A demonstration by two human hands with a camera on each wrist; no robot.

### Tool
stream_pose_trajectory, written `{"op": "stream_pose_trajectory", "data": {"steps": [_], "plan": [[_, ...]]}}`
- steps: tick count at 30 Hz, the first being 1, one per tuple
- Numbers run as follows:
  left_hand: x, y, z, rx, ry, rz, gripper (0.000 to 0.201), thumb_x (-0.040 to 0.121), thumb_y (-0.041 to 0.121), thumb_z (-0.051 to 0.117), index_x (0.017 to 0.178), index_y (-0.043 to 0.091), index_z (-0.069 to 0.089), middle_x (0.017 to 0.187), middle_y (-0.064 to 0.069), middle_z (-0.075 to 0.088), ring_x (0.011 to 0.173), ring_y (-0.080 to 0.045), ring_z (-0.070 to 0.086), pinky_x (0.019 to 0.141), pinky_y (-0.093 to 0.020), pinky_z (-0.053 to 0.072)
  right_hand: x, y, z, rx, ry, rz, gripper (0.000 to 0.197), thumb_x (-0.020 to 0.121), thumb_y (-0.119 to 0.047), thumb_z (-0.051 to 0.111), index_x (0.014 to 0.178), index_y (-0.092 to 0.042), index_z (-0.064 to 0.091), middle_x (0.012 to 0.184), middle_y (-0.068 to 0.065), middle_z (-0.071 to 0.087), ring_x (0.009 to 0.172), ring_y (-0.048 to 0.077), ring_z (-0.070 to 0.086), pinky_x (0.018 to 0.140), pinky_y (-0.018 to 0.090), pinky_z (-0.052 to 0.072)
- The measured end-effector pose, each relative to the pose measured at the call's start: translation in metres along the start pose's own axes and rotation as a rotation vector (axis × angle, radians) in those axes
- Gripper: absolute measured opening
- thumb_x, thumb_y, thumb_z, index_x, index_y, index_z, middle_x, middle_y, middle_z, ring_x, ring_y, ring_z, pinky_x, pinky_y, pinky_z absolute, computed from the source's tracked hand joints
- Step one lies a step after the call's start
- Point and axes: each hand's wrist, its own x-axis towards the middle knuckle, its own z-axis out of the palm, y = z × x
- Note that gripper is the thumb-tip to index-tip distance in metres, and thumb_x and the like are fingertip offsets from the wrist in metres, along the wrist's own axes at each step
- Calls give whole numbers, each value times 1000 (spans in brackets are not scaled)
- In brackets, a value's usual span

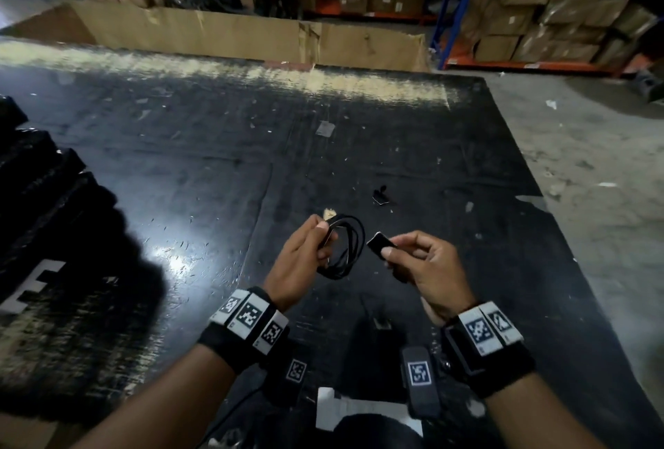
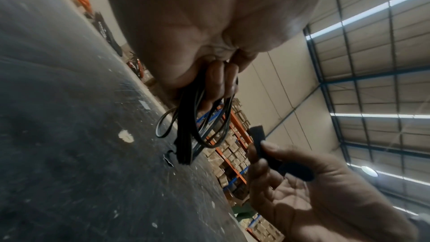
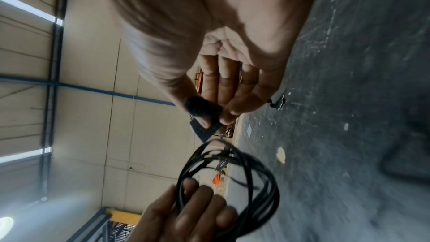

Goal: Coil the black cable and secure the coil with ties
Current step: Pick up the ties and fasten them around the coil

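Your left hand (image 1: pixel 303 254) is curled around the black cable (image 1: pixel 346 247), which is already wound into a loose coil of several loops; your fingers (image 3: pixel 197 207) pass through the loops and grip one side of the bundle, so the rest of the coil hangs free to the right of that hand, above the table (image 1: pixel 179 161). Your right hand (image 1: pixel 424 269) is just right of the coil and not touching it; its thumb and forefinger pinch a short black strap-like tie (image 1: pixel 380 244), the free end of which points left toward the coil, while the other fingers are loosely bent behind it. In the left wrist view the tie (image 2: pixel 258 135) stands just beside the hanging loops (image 2: pixel 186 126), with a narrow gap between them. The table is dark, scuffed and scattered with pale flecks. A second small black tie (image 1: pixel 381 195) lies flat on it, farther away than your hands and a little right of the coil. A black ridged mass (image 1: pixel 46 197) fills the near left side of the table; it is too blurred to tell what it is. Beyond the far edge of the table stands a long cardboard box (image 1: pixel 251 35), and at the far right orange and blue shelving (image 1: pixel 539 10) holds stacked cartons.
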Motion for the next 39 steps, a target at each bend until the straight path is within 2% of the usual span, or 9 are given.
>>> {"op": "stream_pose_trajectory", "data": {"steps": [5,11,15,19,24,30,33,36,39], "plan": [[-3,4,15,81,43,130,21,96,40,47,92,20,41,77,9,44,65,-9,41,63,-20,41,-28,-5,17,126,42,72,11,83,4,77,81,-7,78,72,12,73,60,15,65,57,19,53],[-21,22,32,342,15,361,10,109,26,41,102,19,43,76,-18,55,63,-30,50,60,-47,49,-41,-16,36,301,178,217,21,80,-1,80,84,-14,64,79,11,76,57,15,70,51,24,48],[-31,26,36,395,20,403,12,109,22,44,99,16,44,77,-13,59,67,-27,58,63,-43,51,-44,-25,42,389,269,214,37,78,-2,82,69,-19,50,77,14,72,61,19,71,54,26,51],[-39,28,38,406,71,453,15,109,23,40,96,15,43,71,4,52,59,-9,50,57,-26,44,-53,-28,46,464,238,232,34,82,-2,77,68,-17,51,68,8,70,57,14,67,54,26,52],[-43,26,39,376,141,429,16,103,33,40,108,18,40,74,-6,64,63,-29,62,62,-52,53,-60,-30,47,676,139,265,30,88,6,66,72,-15,52,69,6,70,61,13,69,60,24,57],[-49,30,45,174,160,289,30,100,26,45,129,19,40,88,7,80,85,-20,76,82,-48,62,-62,-30,47,782,48,298,29,91,5,62,79,-20,52,86,10,69,69,19,66,58,26,53],[-49,33,47,219,162,261,32,100,32,44,128,24,57,101,3,79,98,-17,75,89,-54,59,-62,-31,46,804,27,280,28,91,7,60,81,-19,53,90,14,69,73,21,67,53,25,54],[-50,40,45,287,162,313,35,102,30,42,122,23,70,106,0,79,101,-19,74,89,-52,58,-65,-36,42,764,20,220,27,91,9,60,81,-16,55,84,11,70,69,18,69,56,24,55],[-46,42,39,365,183,354,32,103,26,44,114,20,74,96,-3,79,91,-20,74,82,-50,58,-71,-41,39,592,-13,132,22,88,7,68,82,-12,60,81,9,71,70,16,71,66,24,56]]}}
